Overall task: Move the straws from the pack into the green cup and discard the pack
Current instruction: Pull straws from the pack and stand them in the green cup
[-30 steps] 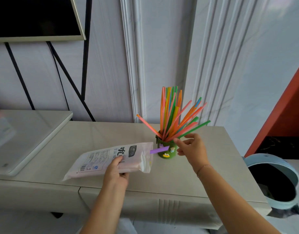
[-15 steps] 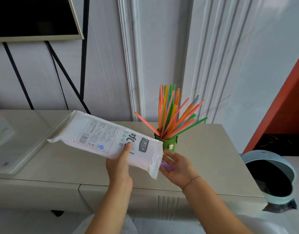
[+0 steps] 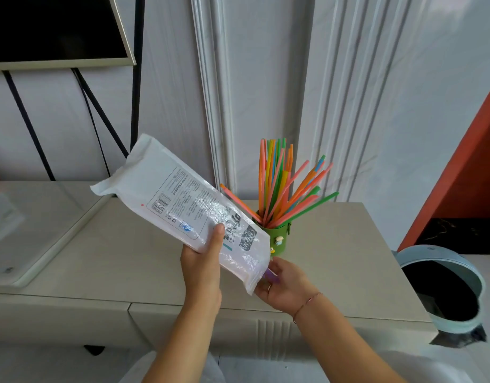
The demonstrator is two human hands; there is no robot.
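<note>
Item: pack (image 3: 183,208), white plastic, tilted mouth-down over counter (image 3: 349,261). L hand (image 3: 202,269) clamps it mid-body, thumb on top.
Item: purple straw (image 3: 271,275), poking from pack mouth into cupped R hand (image 3: 285,288); fingers loosely curled under it, not pinched.
Item: green cup (image 3: 275,240), just behind pack, already w/ many straws (image 3: 282,186) fanned out.
Item: bin (image 3: 443,288), floor, well to the right.
Risks: straw slips past R palm & drops (loose hold); pack swing clips leaning straws, tips cup.
</note>
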